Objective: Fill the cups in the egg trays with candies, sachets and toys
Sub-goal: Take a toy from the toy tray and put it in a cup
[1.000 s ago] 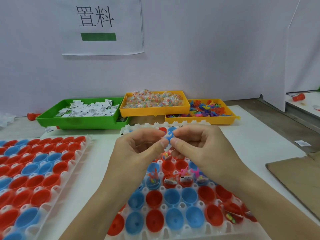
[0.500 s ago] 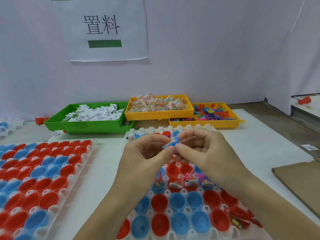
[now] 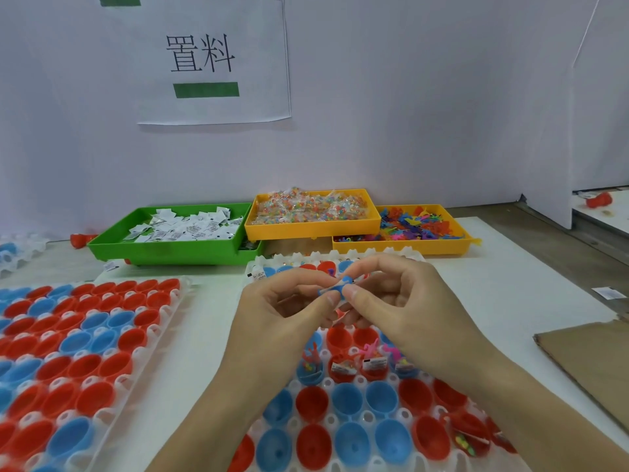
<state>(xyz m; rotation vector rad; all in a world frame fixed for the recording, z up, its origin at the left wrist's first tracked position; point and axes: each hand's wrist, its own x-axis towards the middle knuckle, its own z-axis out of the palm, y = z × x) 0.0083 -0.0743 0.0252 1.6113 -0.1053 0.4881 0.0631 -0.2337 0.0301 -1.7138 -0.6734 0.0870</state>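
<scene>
A paper sign [image 3: 212, 59] hangs on the wall above; cardboard [image 3: 592, 362] lies at right.

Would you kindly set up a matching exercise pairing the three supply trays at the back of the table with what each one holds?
Trays:
1. green tray
2. raised yellow tray
3. right-hand yellow tray

Contents:
A. small bright plastic toys
B. white sachets
C. clear packets of coloured candies

Pairs: 1-B, 2-C, 3-A
</scene>
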